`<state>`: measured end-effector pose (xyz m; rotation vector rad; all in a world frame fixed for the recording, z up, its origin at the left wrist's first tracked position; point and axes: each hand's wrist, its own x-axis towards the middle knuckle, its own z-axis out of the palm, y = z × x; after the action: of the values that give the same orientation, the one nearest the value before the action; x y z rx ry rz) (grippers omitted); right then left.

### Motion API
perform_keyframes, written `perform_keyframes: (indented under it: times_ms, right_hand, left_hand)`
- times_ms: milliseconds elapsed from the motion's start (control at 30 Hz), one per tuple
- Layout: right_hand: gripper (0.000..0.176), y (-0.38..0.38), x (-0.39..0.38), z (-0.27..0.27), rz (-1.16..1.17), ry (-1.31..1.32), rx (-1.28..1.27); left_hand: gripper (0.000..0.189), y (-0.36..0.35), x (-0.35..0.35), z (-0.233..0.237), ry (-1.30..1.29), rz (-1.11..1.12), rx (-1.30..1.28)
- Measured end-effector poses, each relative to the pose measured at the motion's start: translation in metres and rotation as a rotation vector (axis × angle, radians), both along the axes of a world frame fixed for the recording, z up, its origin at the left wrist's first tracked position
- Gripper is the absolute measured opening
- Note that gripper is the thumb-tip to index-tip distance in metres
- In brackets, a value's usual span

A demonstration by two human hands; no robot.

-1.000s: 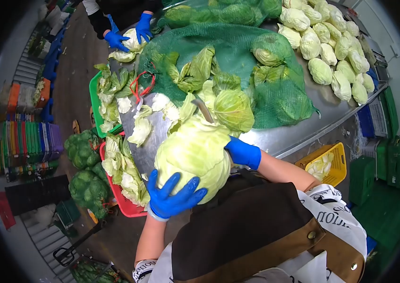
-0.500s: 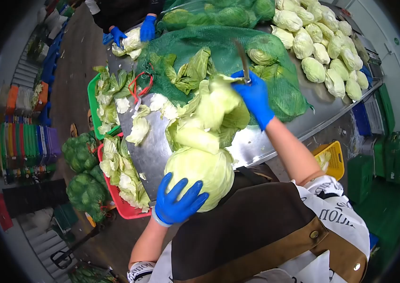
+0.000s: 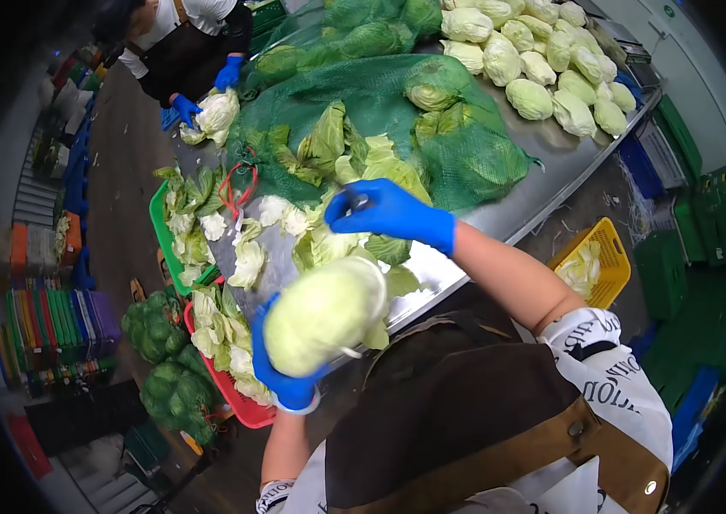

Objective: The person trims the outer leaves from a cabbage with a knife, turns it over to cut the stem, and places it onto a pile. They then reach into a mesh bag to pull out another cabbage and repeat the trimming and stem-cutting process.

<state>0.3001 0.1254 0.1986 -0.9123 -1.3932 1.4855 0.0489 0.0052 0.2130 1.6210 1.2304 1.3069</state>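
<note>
We take the green net (image 3: 363, 94) on the metal table (image 3: 543, 176) as our landmark. The cabbage (image 3: 320, 319), which is pale and somewhat blurred, is held up on the near side of the net, apart from it, before our dark apron (image 3: 466, 411). Our left hand (image 3: 284, 373), in a blue glove, cups this cabbage from its left side and from below; the fingers are bent around it, and partly they are hidden behind it. Our right hand (image 3: 384, 210), also gloved, is near the closer edge of the net, above some loose leaves (image 3: 329, 244). Its fingers are curled inward and closed on a dark thing (image 3: 359, 202) (only a small end of it shows, so we cannot tell what it is).

On the net lie torn outer leaves (image 3: 324, 146). At the left of the net we see a red string (image 3: 239, 190), and farther left a green basket (image 3: 160, 231) with leaves. A red basket (image 3: 252, 415), also with leaves, is nearer to us. Beyond the net, to the right, is a pile of pale cabbages (image 3: 534, 94). Past the net's left end, another person's gloved hands (image 3: 228, 74) are at a second cabbage (image 3: 219, 116).
</note>
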Motion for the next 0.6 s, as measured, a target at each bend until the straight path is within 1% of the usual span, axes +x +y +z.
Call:
perform_keyframes:
  times_ms: [33,67,133,167,200,267,300,367,400,467,500,600]
  right_hand:
    - [0.038,-0.011,0.008,0.004,0.016,0.022,-0.082]
    - [0.042,-0.026,0.016,0.015,0.041,0.040,-0.164]
    - [0.057,-0.046,0.015,-0.011,0.111,0.122,-0.181]
    - [0.058,-0.058,0.008,-0.027,0.098,0.050,-0.178]
    - [0.060,-0.065,0.003,-0.024,0.084,-0.025,-0.167]
    - [0.065,-0.069,0.009,0.003,0.053,0.064,-0.440]
    - [0.065,-0.062,0.017,-0.012,0.104,0.044,-0.464]
    - [0.065,-0.049,0.032,-0.012,0.160,-0.124,-0.560]
    - [0.066,-0.045,0.039,-0.014,0.182,-0.204,-0.611]
    - [0.058,-0.043,0.060,-0.038,-0.047,-0.284,-0.262]
    - [0.054,-0.044,0.066,-0.046,-0.160,-0.320,-0.082]
    - [0.039,-0.048,0.097,-0.047,-0.174,-0.502,0.376]
  left_hand:
    - [0.083,0.002,0.004,-0.006,-0.316,0.074,-0.073]
    - [0.077,0.001,-0.002,-0.021,-0.505,0.069,-0.174]
    - [0.069,-0.002,-0.005,-0.050,-0.928,0.259,-0.434]
    - [0.064,0.000,0.002,-0.046,-1.104,0.150,-0.522]
    - [0.063,0.002,0.002,-0.053,-1.296,-0.019,-0.650]
    - [0.063,-0.005,0.024,-0.052,-1.273,-0.094,-0.635]
    - [0.063,-0.004,0.030,-0.056,-1.291,-0.106,-0.656]
    - [0.063,-0.002,0.042,-0.070,-1.324,-0.128,-0.704]
    - [0.063,-0.002,0.053,-0.075,-1.266,-0.056,-0.720]
    - [0.062,0.004,0.090,-0.085,-1.138,0.079,-0.776]
    - [0.060,0.009,0.101,-0.088,-1.194,0.087,-0.762]
    - [0.059,0.019,0.130,-0.090,-1.028,0.233,-0.654]
